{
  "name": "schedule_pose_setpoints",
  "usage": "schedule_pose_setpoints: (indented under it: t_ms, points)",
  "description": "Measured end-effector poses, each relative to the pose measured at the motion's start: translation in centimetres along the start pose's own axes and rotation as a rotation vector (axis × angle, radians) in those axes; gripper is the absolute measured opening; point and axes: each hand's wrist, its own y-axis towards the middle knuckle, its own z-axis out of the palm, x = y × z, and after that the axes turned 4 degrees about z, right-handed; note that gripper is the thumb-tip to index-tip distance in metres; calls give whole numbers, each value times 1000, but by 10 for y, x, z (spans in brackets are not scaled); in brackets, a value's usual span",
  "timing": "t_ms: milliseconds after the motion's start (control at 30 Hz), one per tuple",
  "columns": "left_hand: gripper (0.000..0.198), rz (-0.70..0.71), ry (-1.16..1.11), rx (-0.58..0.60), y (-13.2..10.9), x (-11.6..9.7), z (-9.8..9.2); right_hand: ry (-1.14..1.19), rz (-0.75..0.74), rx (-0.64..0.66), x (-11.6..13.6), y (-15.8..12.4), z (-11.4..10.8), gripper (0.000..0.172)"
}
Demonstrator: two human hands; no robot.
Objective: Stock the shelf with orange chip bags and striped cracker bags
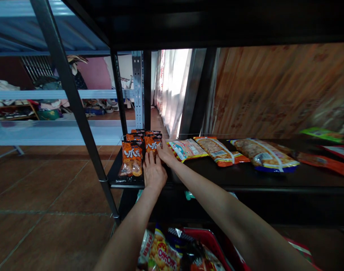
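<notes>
Orange-and-black snack bags stand in two short rows at the left end of the black shelf (177,177). My left hand (155,174) rests with its fingers stretched flat against the front of an orange snack bag (153,142) in the right-hand row. At that bag's right edge is my right hand (165,153), its thumb in front and its other fingers mostly hidden. Beside my left hand, another orange snack bag (132,158) leans in the left row, untouched. A pink-and-yellow snack bag (187,148) lies just right of my right hand.
Further right lie an orange-edged bag (219,150) and a large blue-edged bag (263,154). Below the shelf, a red basket (214,241) holds several snack bags. A dark metal post (73,101) rises at the left, with blue-white racks (47,133) beyond.
</notes>
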Motion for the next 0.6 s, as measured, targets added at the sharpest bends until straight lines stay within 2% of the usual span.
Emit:
schedule_pose_setpoints:
  t_ms: [300,600]
  points:
    - [53,9,-4,-46,-1,3,2,25,3,-4,4,-11,1,42]
    - [49,40,-19,-93,-1,4,5,45,83,6,-2,-7,0,44]
